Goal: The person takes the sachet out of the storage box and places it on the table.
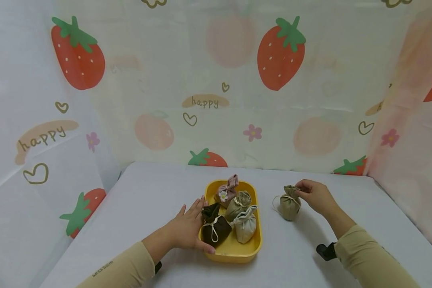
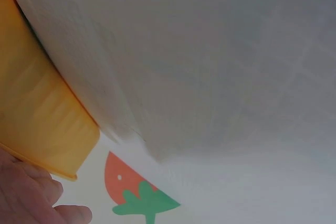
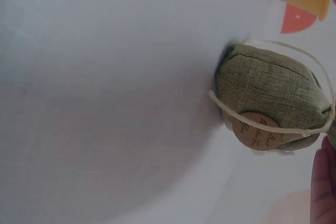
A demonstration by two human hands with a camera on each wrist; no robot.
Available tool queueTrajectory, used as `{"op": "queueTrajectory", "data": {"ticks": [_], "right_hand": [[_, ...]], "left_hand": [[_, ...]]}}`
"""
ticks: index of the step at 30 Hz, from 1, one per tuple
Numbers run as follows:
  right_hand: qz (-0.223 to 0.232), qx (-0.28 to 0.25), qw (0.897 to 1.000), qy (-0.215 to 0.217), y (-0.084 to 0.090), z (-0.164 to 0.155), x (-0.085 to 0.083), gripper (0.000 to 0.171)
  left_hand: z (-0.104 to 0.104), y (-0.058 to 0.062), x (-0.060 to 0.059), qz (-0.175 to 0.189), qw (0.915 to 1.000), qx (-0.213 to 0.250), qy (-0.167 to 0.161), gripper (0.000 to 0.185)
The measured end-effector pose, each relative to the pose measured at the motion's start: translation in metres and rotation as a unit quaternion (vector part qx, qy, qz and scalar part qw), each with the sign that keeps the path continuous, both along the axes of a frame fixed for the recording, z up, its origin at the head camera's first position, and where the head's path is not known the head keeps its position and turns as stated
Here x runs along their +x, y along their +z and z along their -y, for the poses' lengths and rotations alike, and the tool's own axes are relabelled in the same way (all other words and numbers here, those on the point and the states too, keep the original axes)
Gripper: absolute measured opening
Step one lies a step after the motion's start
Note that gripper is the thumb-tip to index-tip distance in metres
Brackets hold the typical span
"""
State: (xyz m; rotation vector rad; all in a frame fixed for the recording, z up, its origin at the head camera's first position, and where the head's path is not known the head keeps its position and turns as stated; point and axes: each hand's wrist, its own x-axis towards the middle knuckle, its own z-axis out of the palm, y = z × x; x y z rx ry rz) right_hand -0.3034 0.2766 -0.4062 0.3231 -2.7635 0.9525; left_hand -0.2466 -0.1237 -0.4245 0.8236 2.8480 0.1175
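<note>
Head view, centre right: the right hand [image 1: 315, 195] pinches the gathered neck of an olive drawstring pouch [image 1: 289, 206] standing on the table [image 1: 147, 200], just right of the yellow tray [image 1: 253, 244]. The left hand [image 1: 189, 228] rests flat against the tray's left rim, fingers straight.

Left wrist view: the tray wall [image 2: 37, 119] fills the left edge.

Right wrist view, right side: the pouch [image 3: 268, 95] lies below the fingertips [image 3: 323, 182]; a firm hold at the neck would likely serve best.
</note>
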Motion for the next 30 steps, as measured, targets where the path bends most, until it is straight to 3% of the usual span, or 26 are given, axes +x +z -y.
{"op": "queueTrajectory", "data": {"ticks": [16,30], "right_hand": [[0.029,-0.022,0.999,0.026,0.009,-0.003,0.003,0.043],[0.013,-0.043,0.998,0.032,0.026,-0.002,0.004,0.043]], "left_hand": [[0.001,-0.004,-0.001,-0.001,1.0,0.002,0.001,0.124],[0.0,-0.001,-0.001,0.0,1.0,0.001,0.0,0.124]]}}
